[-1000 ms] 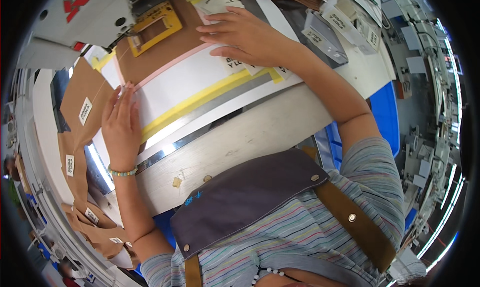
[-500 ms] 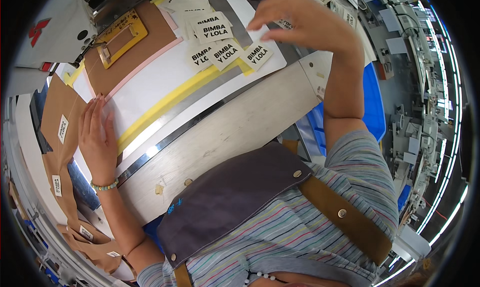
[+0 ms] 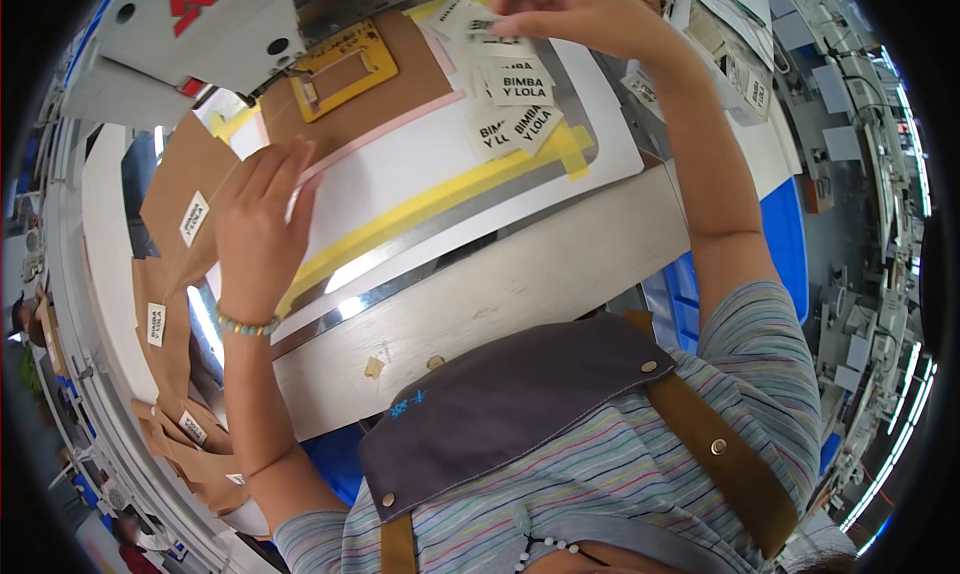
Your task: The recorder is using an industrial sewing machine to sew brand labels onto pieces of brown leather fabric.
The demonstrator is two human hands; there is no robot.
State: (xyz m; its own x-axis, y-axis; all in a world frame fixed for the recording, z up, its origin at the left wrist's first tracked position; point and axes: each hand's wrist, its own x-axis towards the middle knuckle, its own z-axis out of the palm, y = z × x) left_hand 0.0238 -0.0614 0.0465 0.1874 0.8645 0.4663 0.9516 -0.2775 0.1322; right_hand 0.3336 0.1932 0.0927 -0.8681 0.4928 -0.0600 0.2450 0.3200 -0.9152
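My left hand (image 3: pixel 265 224) lies with fingers stretched, its tips over the near left corner of a brown panel (image 3: pixel 420 69) edged with pink strip. A bracelet circles that wrist. My right hand (image 3: pixel 580 14) is raised over the far part of a pile of white printed labels (image 3: pixel 522 82), thumb and fingertips close together. A motion-blurred white label (image 3: pixel 500 44) shows right at its thumb, seemingly pinched there. On the panel, under the sewing machine head (image 3: pixel 200 34), sits a yellow rectangular frame template (image 3: pixel 378 64).
A chain of brown pieces (image 3: pixel 170 289) with white labels hangs down at the left. Yellow tape (image 3: pixel 400 219) borders the white work plate (image 3: pixel 625 159). A blue bin (image 3: pixel 785 234) stands at the right, below a white box (image 3: pixel 745 89) of labels.
The view has shifted, so the bench sits farther right. The loose label at the pile's near right corner has gone from there. My right hand has moved over the pile's far part.
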